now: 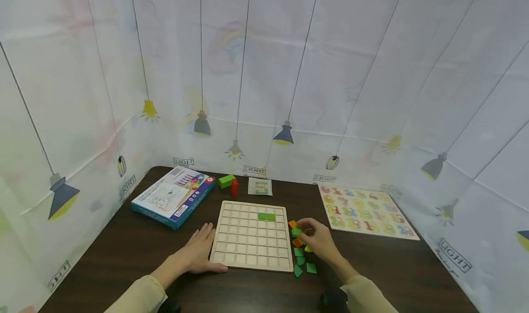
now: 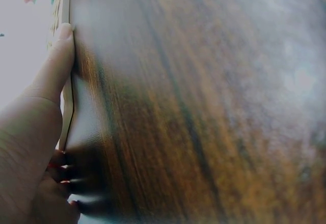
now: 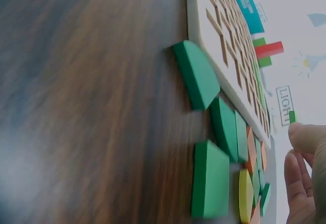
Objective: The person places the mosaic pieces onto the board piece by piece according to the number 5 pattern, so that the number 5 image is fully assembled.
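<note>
A dark wooden desk [image 1: 124, 248] carried a gridded wooden board [image 1: 250, 239] at its centre, with a number puzzle [image 1: 365, 212] well apart to the right and a blue box [image 1: 173, 196] lying to the left at the back. Two green tiles [image 1: 266, 216] already sat side by side in the board's upper rows; the rest of its cells showed bare wood. The person's left hand [image 1: 202, 253] lay flat on the desk with its fingers straight, its grip spread and holding nothing, the thumb pressed against the board's left edge. The right hand [image 1: 316, 239] hovered just beside the board's right edge over a loose heap of tiles [image 1: 301, 253] in green, orange and yellow, its fingertips [image 3: 300, 137] pinched together on a small green piece [image 1: 296, 231]. The risks looked modest but real: the piece seemed held only at the fingertips, so a slack pinch could have dropped it among the heap or skidded it across the board. A sleeve or wrist dragged low might have scattered the tiles lying near the desk's front. Had the bracing hand lifted, a push into a cell could have slid the board and jolted the two seated tiles. A green block [image 1: 226, 181] and a red one [image 1: 234, 187] stood at the back, clear of it all.
</note>
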Motion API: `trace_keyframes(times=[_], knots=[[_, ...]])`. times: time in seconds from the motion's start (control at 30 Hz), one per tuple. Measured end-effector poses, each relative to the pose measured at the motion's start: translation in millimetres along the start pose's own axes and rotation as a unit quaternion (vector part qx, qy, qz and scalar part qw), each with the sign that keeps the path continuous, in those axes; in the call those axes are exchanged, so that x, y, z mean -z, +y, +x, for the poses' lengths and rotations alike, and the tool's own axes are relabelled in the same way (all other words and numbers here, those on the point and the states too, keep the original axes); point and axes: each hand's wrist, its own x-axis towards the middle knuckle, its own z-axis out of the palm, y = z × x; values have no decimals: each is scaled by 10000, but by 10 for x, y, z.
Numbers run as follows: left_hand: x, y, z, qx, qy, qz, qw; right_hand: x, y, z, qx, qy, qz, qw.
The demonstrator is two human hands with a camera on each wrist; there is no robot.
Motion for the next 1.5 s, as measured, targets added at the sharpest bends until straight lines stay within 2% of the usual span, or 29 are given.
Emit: trace_keyframes(times=[0.2,0.57,0.8,1.2,1.5], knots=[[33,18,21,44,-67,-31,10000,-109,-38,141,201,51,-172,9996],[2,5,15,-16,-57,-60,10000,-392,-119,340,145,40,70,9999],[7,6,13,-71,-70,-64,9999,-590,-179,444,-86,-87,261,9996],[-15,3,0,-158,-16,-67,9999,-896,-277,641,259,-124,380,9989],[-7,-15,2,-116,-11,-1,9999,-1054,-270,770,300,-106,329,9990]])
